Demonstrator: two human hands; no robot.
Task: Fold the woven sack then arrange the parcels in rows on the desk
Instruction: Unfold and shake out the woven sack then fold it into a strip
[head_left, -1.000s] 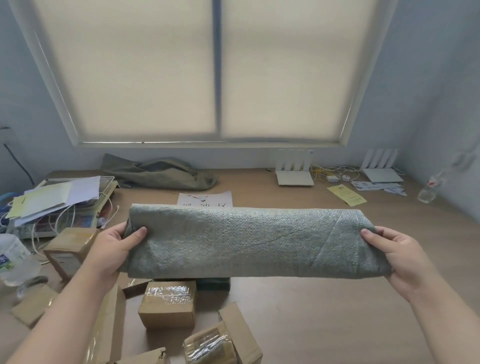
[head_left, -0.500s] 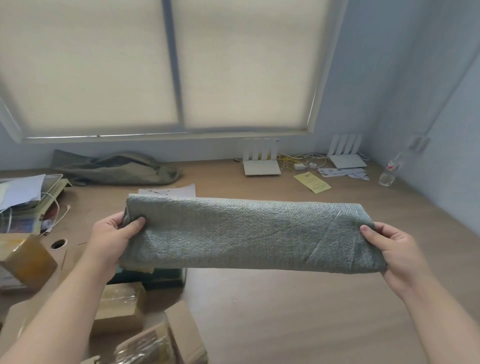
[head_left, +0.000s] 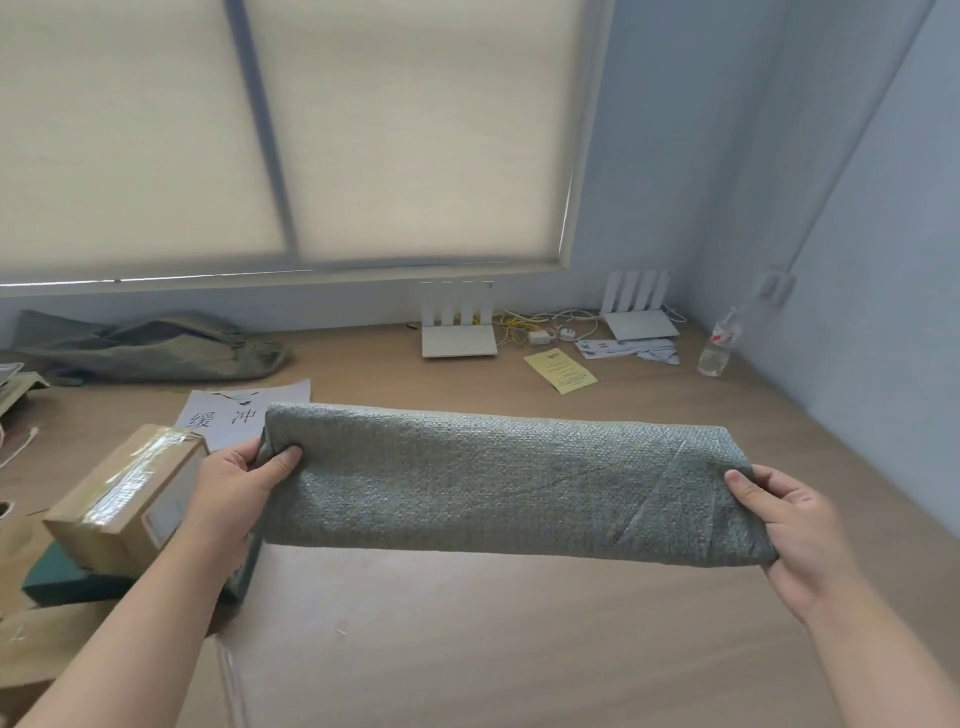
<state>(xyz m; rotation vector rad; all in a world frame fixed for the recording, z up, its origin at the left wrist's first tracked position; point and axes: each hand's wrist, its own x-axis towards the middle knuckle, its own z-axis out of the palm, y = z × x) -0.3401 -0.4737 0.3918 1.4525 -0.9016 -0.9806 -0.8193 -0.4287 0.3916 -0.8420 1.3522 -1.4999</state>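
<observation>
A grey-green woven sack (head_left: 498, 483), folded into a long flat band, hangs level in the air above the wooden desk (head_left: 519, 649). My left hand (head_left: 234, 493) grips its left end and my right hand (head_left: 789, 525) grips its right end, thumbs on top. A taped cardboard parcel (head_left: 124, 493) sits at the left on a dark green box (head_left: 67, 582), just left of my left hand. Brown paper parcels at the lower left edge are mostly cut off.
A crumpled olive bag (head_left: 150, 348) lies at the back left. A printed sheet (head_left: 234, 415) lies behind the sack. Two white routers (head_left: 460, 332) (head_left: 641, 312), cables, a yellow leaflet (head_left: 561, 371) and a water bottle (head_left: 719, 343) line the back right by the wall.
The view has swung to the right, so the parcels slid towards the left edge. Both hands still hold the folded sack the same way.
</observation>
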